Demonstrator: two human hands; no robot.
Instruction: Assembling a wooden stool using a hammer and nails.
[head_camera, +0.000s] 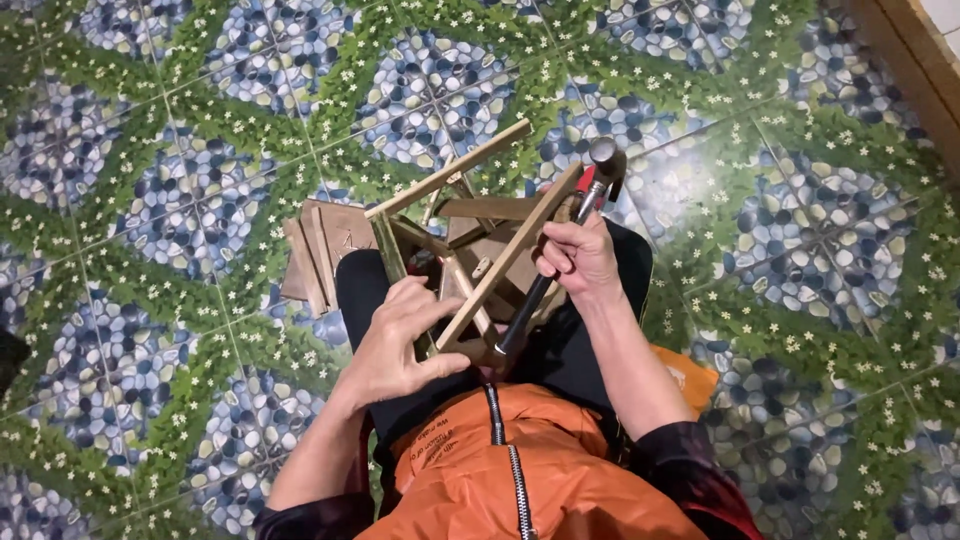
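A small frame of thin wooden slats (470, 240) rests on my lap, over black trousers. My left hand (400, 340) lies on the frame's near left corner, fingers spread over a slat and thumb hooked under it. My right hand (578, 255) grips a hammer (545, 285) around its dark handle; the metal head (603, 155) with a red collar points away from me, above the frame's far right end. The handle's butt sits near my left thumb.
A stack of brown wooden boards (318, 255) lies on the floor past my left knee. The floor is tiled in a green-leaf and blue-pebble pattern (790, 270). A wooden edge (915, 70) runs along the top right. I wear an orange zipped vest (520, 470).
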